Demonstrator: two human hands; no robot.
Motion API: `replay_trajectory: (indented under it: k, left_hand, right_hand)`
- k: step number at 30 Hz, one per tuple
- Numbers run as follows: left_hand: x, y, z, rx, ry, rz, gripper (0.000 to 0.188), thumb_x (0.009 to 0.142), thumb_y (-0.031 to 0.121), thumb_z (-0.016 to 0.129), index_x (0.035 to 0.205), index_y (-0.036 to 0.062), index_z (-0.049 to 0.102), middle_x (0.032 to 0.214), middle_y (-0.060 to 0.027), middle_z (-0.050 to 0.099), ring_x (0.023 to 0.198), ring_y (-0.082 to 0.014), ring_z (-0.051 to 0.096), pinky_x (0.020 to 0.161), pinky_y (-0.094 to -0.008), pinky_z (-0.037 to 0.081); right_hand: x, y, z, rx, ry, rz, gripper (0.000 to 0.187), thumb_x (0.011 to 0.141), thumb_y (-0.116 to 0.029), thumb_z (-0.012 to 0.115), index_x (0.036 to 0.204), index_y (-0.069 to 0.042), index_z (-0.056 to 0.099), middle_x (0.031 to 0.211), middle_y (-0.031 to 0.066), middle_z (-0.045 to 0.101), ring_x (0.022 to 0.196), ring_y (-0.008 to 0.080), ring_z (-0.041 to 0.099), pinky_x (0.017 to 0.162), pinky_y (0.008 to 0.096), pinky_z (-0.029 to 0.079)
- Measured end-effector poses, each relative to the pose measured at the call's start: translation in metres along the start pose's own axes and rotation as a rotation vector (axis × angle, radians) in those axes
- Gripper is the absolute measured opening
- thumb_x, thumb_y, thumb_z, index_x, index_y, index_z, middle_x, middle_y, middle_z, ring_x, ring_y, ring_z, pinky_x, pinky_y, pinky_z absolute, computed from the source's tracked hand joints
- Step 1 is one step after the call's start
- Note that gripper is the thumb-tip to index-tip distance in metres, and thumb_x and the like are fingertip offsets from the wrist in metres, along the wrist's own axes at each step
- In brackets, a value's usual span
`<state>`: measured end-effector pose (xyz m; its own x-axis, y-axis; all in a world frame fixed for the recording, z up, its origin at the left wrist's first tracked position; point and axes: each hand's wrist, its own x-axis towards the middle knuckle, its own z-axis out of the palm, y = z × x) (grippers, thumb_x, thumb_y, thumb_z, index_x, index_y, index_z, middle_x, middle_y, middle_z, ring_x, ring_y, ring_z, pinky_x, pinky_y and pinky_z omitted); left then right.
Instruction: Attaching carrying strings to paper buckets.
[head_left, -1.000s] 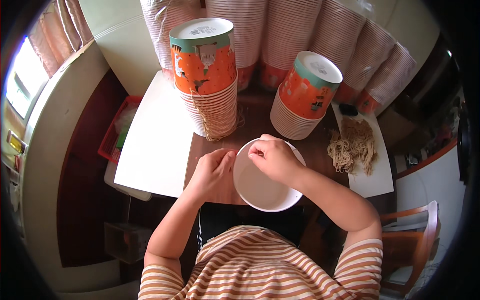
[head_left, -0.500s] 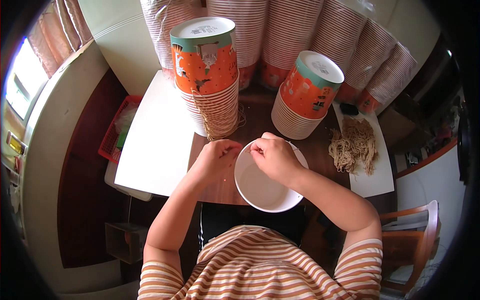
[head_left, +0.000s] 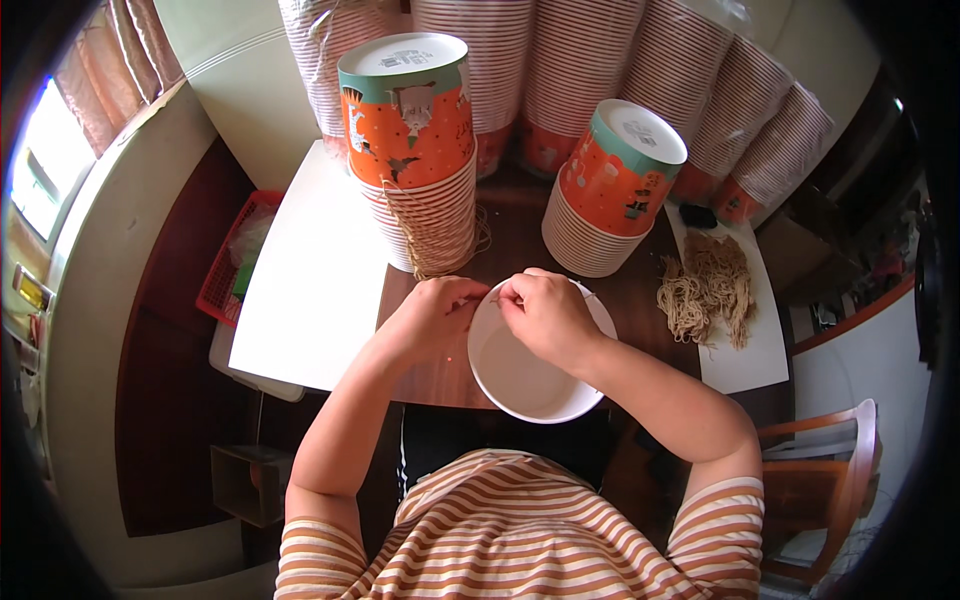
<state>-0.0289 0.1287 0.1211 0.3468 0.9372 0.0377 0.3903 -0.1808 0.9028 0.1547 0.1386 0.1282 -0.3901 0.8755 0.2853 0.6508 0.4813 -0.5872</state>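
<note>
A paper bucket [head_left: 535, 385], white inside, stands mouth up and tilted toward me at the table's front edge. My right hand [head_left: 548, 312] reaches over its far left rim, fingers pinched together just inside the wall. A thin, pale bit shows at those fingertips, too small to name. Just outside the same rim, my left hand [head_left: 440, 312] is closed, thumb and fingertips meeting close to the right hand's; what they hold is hidden. Short tan ends poke out at the bucket's far right rim.
Behind the hands stand two upside-down stacks of orange and green buckets, a taller one [head_left: 415, 140] draped with tan cords [head_left: 430, 230] and a shorter one [head_left: 615, 190]. Loose tan cord [head_left: 715, 290] lies at right. Wrapped bucket stacks [head_left: 580, 70] line the back. A chair [head_left: 820, 490] stands right.
The bucket has shifted very slightly. Both hands stay at the far left rim with almost the same pinch.
</note>
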Motion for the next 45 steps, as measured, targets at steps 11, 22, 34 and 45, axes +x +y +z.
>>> replay_trajectory:
  k: [11,22,34,45]
  left_hand:
    - [0.001,0.001,-0.001,0.034,-0.024,-0.007,0.022,0.088,0.004,0.052,0.105,-0.0014,0.064,0.07,-0.0078,0.063,0.053,-0.0125,0.057,0.047,-0.0286,0.049]
    - [0.01,0.004,-0.009,0.143,-0.068,0.097,0.02,0.083,0.004,0.057,0.101,-0.0006,0.066,0.081,-0.013,0.067,0.07,-0.0195,0.065,0.062,-0.0299,0.051]
    - [0.011,-0.009,-0.006,0.103,-0.107,0.036,0.016,0.08,0.007,0.059,0.092,-0.002,0.066,0.076,-0.0123,0.067,0.071,-0.0181,0.065,0.065,-0.0306,0.051]
    - [-0.053,-0.043,0.008,-1.122,-0.125,-0.271,0.01,0.093,0.012,0.049,0.092,0.0036,0.054,0.091,-0.0103,0.064,0.089,-0.0234,0.065,0.083,-0.0353,0.053]
  right_hand:
    - [-0.001,-0.001,0.0,0.036,0.016,0.003,0.008,0.078,-0.007,0.061,0.074,0.0,0.062,0.073,0.0137,0.063,0.064,0.0286,0.062,0.057,0.0372,0.048]
    - [-0.001,-0.003,0.003,0.062,-0.009,0.052,0.01,0.08,-0.009,0.062,0.078,0.0,0.065,0.073,0.0153,0.065,0.069,0.0303,0.064,0.061,0.0382,0.05]
    - [-0.009,0.003,-0.018,0.248,-0.173,0.203,0.027,0.081,-0.017,0.068,0.101,-0.001,0.06,0.075,0.0077,0.064,0.064,0.0182,0.061,0.063,0.0323,0.049]
    - [-0.087,-0.061,-0.088,0.14,-0.364,-0.132,0.016,0.073,-0.013,0.076,0.081,-0.006,0.065,0.078,0.0099,0.064,0.075,0.0249,0.066,0.07,0.0316,0.053]
